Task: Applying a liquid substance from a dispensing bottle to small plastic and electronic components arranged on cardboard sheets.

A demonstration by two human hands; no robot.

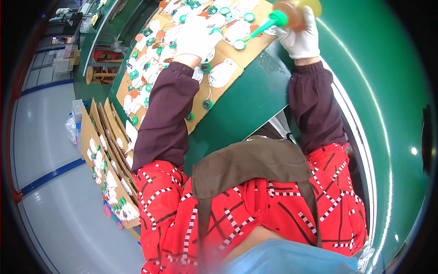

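Note:
In my right hand (299, 39), white-gloved, is a squeeze bottle (288, 13) of amber liquid with a long green nozzle. It is tilted, and the nozzle's tip meets a small green-rimmed round part (239, 44) near the edge of a cardboard sheet (223, 98). My left hand (196, 40), also gloved, rests over the crowded parts on that sheet, close to a green ring. Its fingers blend into the white pieces, so their grip is unclear. White flat pieces (222, 75) with thin wires and green-rimmed discs (208, 104) lie around it.
The cardboard lies on a green table (232, 116). To the left, several upright cardboard sheets (102, 155) carry similar parts. Behind them are a wooden stool (102, 74) and clear plastic boxes (63, 64). A white rail (353, 118) runs along my right side.

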